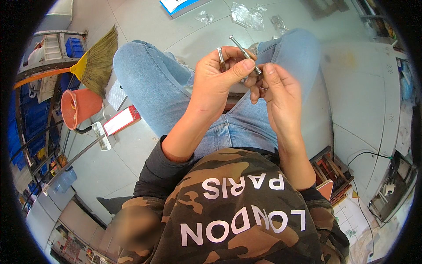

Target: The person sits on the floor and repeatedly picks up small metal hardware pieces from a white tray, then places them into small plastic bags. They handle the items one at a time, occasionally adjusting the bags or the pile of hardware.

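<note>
In front of my lap, my left hand (222, 75) is closed around two slim metal bolts. One bolt (238, 46) slants down to the right across the fingers, its lower end under my thumb. The shorter-looking second bolt (221, 58) stands up between the fingers, its lower part hidden in the hand. My right hand (281, 90) meets the left at the slanted bolt's lower end, thumb and fingers pinched together there. The fingertips hide exactly how they grip it.
Clear plastic bags (247, 16) and a blue-and-white box (182, 6) lie on the floor ahead. Leftward are a broom (100, 61), an orange bucket (83, 105), a red-and-white box (122, 120) and a cluttered rack. A small wooden stool (332, 171) and a black cable (358, 187) are at right.
</note>
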A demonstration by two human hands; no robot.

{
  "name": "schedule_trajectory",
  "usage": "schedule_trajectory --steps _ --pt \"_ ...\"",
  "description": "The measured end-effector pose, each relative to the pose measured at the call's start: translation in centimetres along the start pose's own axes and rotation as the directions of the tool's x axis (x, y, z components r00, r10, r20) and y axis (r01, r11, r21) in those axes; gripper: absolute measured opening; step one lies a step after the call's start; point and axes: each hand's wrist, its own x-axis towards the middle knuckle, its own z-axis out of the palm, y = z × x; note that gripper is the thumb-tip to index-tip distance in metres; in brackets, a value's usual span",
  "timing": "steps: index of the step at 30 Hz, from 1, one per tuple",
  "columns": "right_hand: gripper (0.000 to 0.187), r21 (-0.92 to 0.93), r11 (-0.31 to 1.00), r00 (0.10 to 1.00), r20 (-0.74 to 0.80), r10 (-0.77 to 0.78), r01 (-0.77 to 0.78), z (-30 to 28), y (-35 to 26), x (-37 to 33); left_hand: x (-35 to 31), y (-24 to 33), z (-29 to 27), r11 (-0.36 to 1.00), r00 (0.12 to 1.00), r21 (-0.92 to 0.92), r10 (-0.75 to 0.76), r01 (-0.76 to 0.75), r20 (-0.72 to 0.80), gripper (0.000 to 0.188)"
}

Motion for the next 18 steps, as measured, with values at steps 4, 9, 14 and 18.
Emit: schedule_trajectory --steps 4,9,14,18 --pt "0.015 -0.045 0.998 0.999 -0.018 -0.033 0.032 0.2 0.1 0.0 0.2 -0.2 -0.4 0.998 1.000 0.062 0.002 -0.003 0.006 0.015" --pt "0.013 -0.122 0.992 0.998 -0.045 -0.047 0.041 -0.2 0.5 0.3 0.9 -0.4 -0.9 0.910 0.978 -0.368 -0.146 0.191 0.147 0.038" --pt "0.014 -0.352 0.927 0.979 -0.102 -0.177 0.131 -0.2 1.6 0.5 1.1 -0.7 -1.0 0.788 0.962 -0.553 -0.213 0.272 0.171 0.050" --pt "0.016 -0.424 0.895 0.968 -0.131 -0.213 0.140 0.0 2.3 0.8 1.1 -1.2 -0.9 0.835 0.965 -0.486 -0.202 0.258 0.165 0.042"
